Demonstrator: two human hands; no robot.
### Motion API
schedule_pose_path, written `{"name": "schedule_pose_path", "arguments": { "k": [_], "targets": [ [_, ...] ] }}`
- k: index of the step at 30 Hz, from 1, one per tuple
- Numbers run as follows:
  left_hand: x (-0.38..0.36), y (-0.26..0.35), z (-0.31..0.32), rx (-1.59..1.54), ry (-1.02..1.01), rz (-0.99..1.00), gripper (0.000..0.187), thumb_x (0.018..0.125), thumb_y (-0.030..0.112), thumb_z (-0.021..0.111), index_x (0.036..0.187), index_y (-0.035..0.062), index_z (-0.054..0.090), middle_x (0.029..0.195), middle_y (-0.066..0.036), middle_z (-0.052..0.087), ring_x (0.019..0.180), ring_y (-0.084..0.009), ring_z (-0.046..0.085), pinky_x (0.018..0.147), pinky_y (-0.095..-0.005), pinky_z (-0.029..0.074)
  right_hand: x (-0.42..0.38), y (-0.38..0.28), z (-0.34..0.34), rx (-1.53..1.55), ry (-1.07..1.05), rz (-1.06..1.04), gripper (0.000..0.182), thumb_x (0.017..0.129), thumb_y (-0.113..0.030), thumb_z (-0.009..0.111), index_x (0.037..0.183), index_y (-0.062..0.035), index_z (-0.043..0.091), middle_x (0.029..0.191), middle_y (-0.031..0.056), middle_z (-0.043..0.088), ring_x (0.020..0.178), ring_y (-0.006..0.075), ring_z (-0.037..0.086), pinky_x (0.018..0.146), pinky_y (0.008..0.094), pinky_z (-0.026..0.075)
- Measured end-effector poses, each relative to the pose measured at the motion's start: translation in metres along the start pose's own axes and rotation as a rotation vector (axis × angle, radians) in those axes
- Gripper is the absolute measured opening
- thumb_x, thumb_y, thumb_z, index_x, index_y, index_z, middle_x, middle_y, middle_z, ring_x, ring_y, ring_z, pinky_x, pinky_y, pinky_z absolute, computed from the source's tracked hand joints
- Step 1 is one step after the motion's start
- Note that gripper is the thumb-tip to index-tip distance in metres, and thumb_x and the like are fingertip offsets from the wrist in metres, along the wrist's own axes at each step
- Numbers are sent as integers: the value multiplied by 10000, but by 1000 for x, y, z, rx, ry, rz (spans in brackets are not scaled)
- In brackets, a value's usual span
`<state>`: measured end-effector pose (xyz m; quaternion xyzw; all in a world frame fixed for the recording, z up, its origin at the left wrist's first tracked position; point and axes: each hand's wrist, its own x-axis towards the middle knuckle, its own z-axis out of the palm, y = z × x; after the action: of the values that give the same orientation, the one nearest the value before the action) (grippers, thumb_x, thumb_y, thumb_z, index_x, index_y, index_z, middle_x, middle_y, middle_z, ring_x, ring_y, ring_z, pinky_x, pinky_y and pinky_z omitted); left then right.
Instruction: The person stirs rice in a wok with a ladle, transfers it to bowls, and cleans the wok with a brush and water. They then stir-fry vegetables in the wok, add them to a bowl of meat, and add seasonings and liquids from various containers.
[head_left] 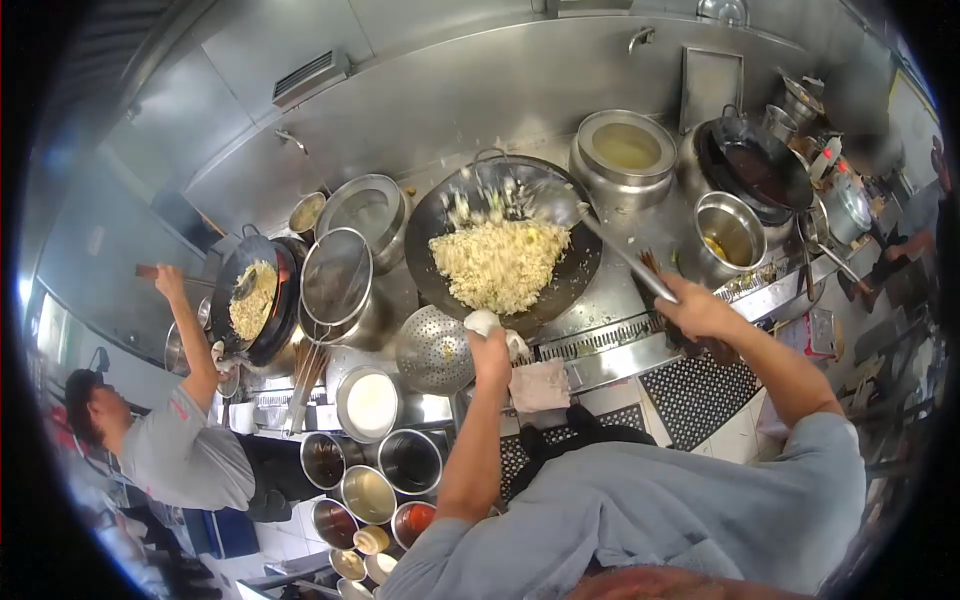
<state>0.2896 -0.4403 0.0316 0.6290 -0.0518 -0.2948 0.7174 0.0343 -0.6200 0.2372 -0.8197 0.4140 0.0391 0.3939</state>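
Note:
A large black wok (425,245) sits in the middle of the range, filled with fried rice (500,265). Some grains and pieces are in the air near its far side. My left hand (489,358) is closed on the wok's near edge through a white cloth (483,323); whether a handle lies under it is hidden. In my right hand (697,308) is the long handle of a metal ladle (625,255), gripped from the right. The ladle's bowl lies over the wok's far right side, blurred by motion. Just left of my left hand is a perforated strainer (436,348).
At the left a co-worker (190,440) handles another wok (255,300) of food. Metal pots (625,160) and a mesh skimmer (337,275) flank my wok. Several seasoning containers (369,494) stand at lower left. A dark wok (765,175) and a steel pot (730,230) are at right.

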Motion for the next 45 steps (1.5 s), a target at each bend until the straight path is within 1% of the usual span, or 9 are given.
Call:
{"name": "schedule_pose_path", "arguments": {
  "k": [2,4,8,10,18,25,34,39,45],
  "targets": [
    [-6,-13,-4,164,-11,79,592,810,92,539,1311,-106,294,1112,-206,538,991,-286,547,913,-345,427,32,18,10,-137,146,-35,395,892,-150,504,1234,24,409,769,215,630,516,251,613,518,378,503],
    [-21,-50,-3,517,141,291,636,809,88,534,1350,-88,249,1160,-200,521,1008,-287,537,920,-346,421,97,62,55,-260,114,-51,379,861,-92,497,1211,26,407,680,128,577,467,207,557,440,354,465],
    [-49,-30,-5,311,50,203,582,801,37,519,1329,-46,288,1149,-171,514,1011,-269,543,891,-349,444,59,17,64,588,-548,194,404,813,-36,493,1211,-27,429,593,20,449,388,127,429,358,297,371],
    [-58,-24,-22,-74,9,-29,489,804,-6,493,1272,-7,352,1028,-135,538,865,-218,586,653,-329,508,50,24,72,838,-762,294,421,792,-23,486,1210,-39,436,561,-8,398,362,97,381,341,270,340],
    [-170,-79,-53,-365,110,-612,514,793,-38,602,1250,35,379,1028,-106,551,866,-231,611,678,-398,546,22,87,106,800,-936,437,364,894,-88,544,1241,-34,448,624,19,439,412,96,413,375,258,342],
    [-168,-112,-25,-526,168,-494,376,751,-30,589,1114,-20,495,953,-173,629,876,-291,663,664,-408,565,90,103,96,644,-1120,447,215,904,-126,537,1113,-99,494,573,-15,365,374,85,330,342,252,261],
    [-208,-70,81,-994,411,-42,298,774,-4,514,1072,-15,506,854,-98,583,710,-229,624,616,-370,540,167,-21,27,104,-1297,571,163,893,-67,514,1056,-66,512,549,-21,349,347,82,302,320,272,268],
    [-366,-48,134,-1149,584,102,313,771,-11,507,1084,0,496,860,-102,579,682,-219,618,611,-362,541,48,-58,-8,-300,-1391,256,140,871,-78,546,1010,-78,565,562,-15,372,353,72,308,326,279,280],
    [-492,-71,175,-1142,1061,306,452,751,-59,495,1190,7,411,946,-130,566,751,-223,630,613,-354,540,-49,-44,85,-488,-1745,44,186,887,-36,520,1073,-51,512,554,-18,353,356,86,325,321,271,286]
  ]
}}
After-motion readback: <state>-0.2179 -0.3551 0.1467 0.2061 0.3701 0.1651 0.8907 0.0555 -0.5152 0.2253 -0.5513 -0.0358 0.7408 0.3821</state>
